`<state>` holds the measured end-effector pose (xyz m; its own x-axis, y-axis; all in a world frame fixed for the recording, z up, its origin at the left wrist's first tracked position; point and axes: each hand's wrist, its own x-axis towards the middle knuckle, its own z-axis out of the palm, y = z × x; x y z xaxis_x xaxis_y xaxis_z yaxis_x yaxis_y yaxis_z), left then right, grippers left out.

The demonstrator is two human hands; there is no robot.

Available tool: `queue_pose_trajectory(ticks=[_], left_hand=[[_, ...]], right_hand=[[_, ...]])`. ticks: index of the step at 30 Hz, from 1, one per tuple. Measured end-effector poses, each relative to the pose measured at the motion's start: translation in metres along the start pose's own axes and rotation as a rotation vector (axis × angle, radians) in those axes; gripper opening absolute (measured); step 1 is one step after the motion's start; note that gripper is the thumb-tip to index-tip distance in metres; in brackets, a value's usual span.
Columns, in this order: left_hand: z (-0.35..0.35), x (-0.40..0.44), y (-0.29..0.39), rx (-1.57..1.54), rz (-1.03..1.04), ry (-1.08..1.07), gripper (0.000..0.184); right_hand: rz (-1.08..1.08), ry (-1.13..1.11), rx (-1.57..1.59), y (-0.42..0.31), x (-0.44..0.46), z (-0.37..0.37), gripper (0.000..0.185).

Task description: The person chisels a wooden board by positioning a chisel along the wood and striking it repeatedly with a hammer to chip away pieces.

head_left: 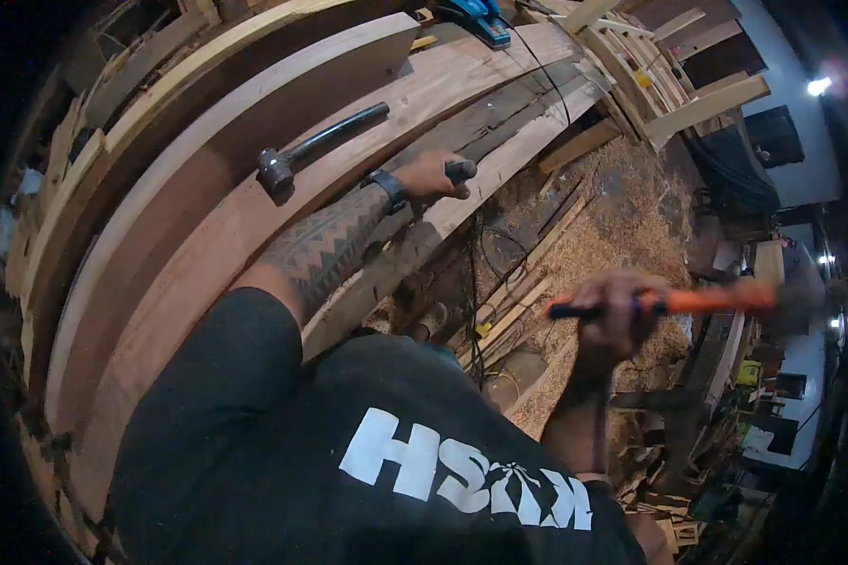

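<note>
My right hand (622, 311) is raised on the right, closed round the handle of a hammer (716, 299) with an orange and black grip. The hammer's head, at the far right, is smeared by motion. Over the wooden bench, my left hand (432, 176) is wrapped round a short dark handle (461, 170). What lies below that handle is hidden by the hand. Close by, a mallet (275, 172) with a dark head and a long dark handle lies on a thick plank (217, 221).
A curved board (283, 80) stands on edge beyond the mallet. A blue power tool (481, 17) with a cord is at the top. Wood shavings (622, 226) and thin strips (528, 273) cover the floor. A wooden frame (650, 85) stands at upper right.
</note>
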<state>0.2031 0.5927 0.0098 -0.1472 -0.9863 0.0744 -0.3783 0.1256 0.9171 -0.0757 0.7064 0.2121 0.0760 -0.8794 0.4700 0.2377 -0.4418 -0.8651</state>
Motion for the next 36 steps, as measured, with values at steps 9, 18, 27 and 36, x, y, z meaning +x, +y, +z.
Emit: queue_pose_trajectory(ticks=[9, 18, 27, 36], left_hand=[[-0.007, 0.018, -0.035, -0.092, 0.095, -0.119, 0.044], [-0.016, 0.005, -0.002, -0.162, -0.043, -0.114, 0.041], [-0.005, 0.000, 0.009, -0.029, 0.017, -0.097, 0.028], [0.015, -0.008, 0.000, 0.033, 0.194, 0.087, 0.015]], right_hand=[[0.410, -0.374, -0.994, 0.109, -0.043, -0.015, 0.018], [-0.095, -0.032, -0.069, 0.036, 0.026, -0.001, 0.008], [0.478, -0.157, -0.595, 0.088, -0.046, -0.051, 0.017], [0.228, -0.208, -0.726, 0.090, -0.062, -0.064, 0.013]])
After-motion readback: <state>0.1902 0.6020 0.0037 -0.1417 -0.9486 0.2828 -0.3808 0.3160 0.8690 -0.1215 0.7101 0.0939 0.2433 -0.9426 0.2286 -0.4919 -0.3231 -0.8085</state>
